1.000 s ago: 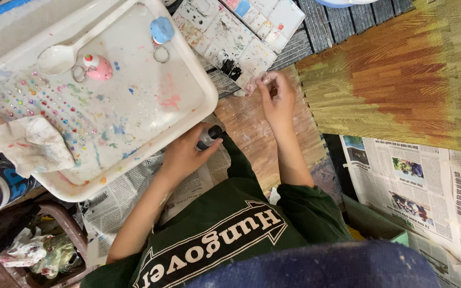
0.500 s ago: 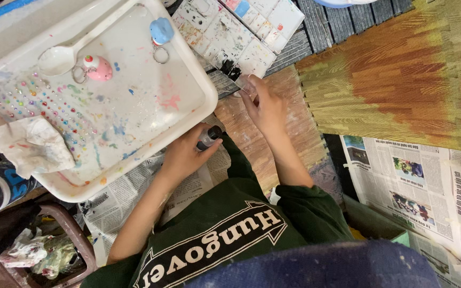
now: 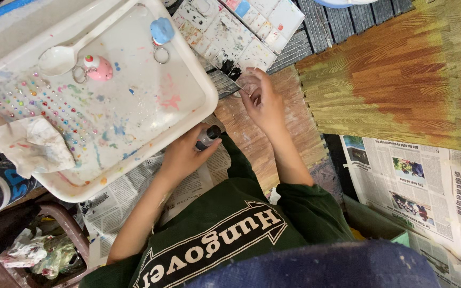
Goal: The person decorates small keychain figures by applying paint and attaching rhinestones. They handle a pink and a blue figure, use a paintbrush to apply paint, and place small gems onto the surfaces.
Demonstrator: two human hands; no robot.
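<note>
Left fingers (image 3: 190, 146) wrap small bottle (image 3: 207, 137); right fingers (image 3: 252, 88) pinch clear cup (image 3: 247, 82); tray (image 3: 198, 106) holds spoon (image 3: 62, 57).

Both arms reach forward, bare below green sleeves.
The left hand (image 3: 182, 154) is curled closed; the right hand (image 3: 262, 104) stretches further ahead, fingers (image 3: 249, 88) pinched together.

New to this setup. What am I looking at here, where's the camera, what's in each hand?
No machine: a person works with two bare hands. The one camera sits on their head and looks down, so the picture appears turned around. The left hand holds a small dark bottle beside a white tray. The tray carries a white spoon, a pink charm, a blue charm, rows of coloured gems and a crumpled tissue. The right hand pinches a small clear piece, too small to identify, beside a paint palette. Newspaper covers the floor.
</note>
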